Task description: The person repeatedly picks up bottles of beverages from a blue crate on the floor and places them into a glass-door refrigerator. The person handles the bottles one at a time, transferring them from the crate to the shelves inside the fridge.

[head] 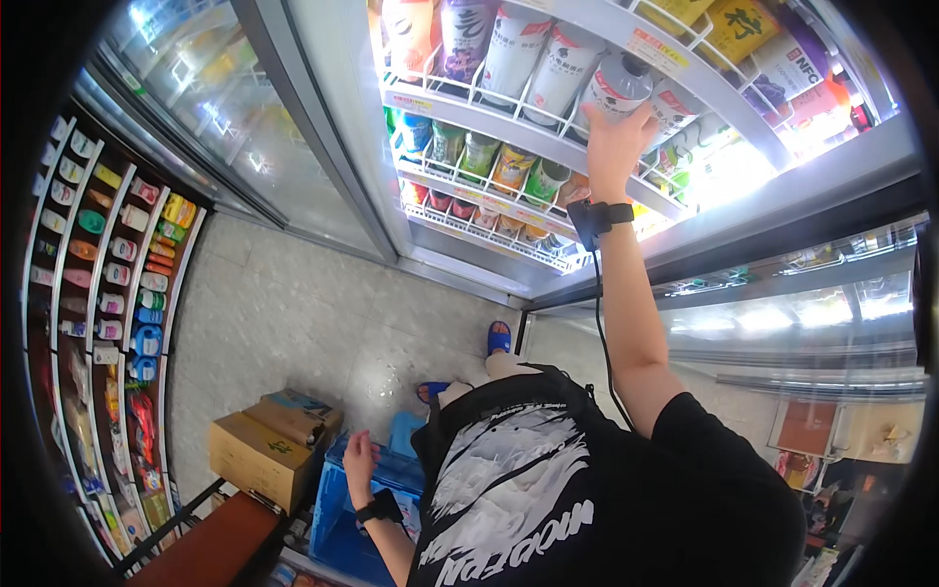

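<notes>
My right hand (618,139) is raised to an upper shelf of the lit drinks cooler, its fingers closed around a bottle with a white and red label (618,84). That bottle stands among similar white-labelled bottles (563,70) behind a white wire rail (539,110). My left hand (361,458) hangs low, empty with its fingers loosely apart, over the rim of a blue plastic crate (330,488). Each wrist wears a black strap with a small device.
Cardboard boxes (257,447) stand beside the crate, near a red-brown board (213,547). Stocked store shelves (110,293) line the left. The cooler's glass door (792,315) stands at right; another glass door (257,132) is at left. Grey tiled floor (293,308) lies between.
</notes>
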Demonstrator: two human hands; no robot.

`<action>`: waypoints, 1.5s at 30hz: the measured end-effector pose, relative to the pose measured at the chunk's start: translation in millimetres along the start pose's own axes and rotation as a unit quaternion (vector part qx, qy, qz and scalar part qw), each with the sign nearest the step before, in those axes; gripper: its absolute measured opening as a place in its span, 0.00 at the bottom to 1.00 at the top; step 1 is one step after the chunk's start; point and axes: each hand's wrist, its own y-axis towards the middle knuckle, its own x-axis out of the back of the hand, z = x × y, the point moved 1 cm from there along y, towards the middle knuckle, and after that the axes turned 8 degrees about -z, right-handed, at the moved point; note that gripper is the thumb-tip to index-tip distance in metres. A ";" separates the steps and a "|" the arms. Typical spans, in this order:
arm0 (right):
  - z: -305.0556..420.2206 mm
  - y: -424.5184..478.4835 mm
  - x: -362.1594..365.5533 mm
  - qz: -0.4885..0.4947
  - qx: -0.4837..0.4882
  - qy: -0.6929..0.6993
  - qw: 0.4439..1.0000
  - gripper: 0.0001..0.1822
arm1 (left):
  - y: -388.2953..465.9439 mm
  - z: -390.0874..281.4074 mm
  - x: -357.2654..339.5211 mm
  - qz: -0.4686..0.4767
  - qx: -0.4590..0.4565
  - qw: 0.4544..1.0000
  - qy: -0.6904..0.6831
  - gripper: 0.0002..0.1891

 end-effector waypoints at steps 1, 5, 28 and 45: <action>-0.3 3.3 -1.0 0.004 -0.008 -0.001 1.000 0.45 | 0.0 3.3 0.9 0.001 0.003 1.000 -0.010 0.17; -10.9 14.7 -9.3 -0.031 0.029 0.018 0.999 0.43 | 1.1 -1.1 3.0 -0.006 0.007 1.000 -0.024 0.16; -28.5 -122.3 -67.1 0.416 0.380 0.106 0.819 0.18 | -153.9 281.4 2.8 -0.317 0.328 0.883 0.115 0.26; 52.0 -278.7 -26.7 0.729 0.344 0.129 0.577 0.14 | -150.0 235.6 27.4 -0.382 0.214 0.897 0.065 0.22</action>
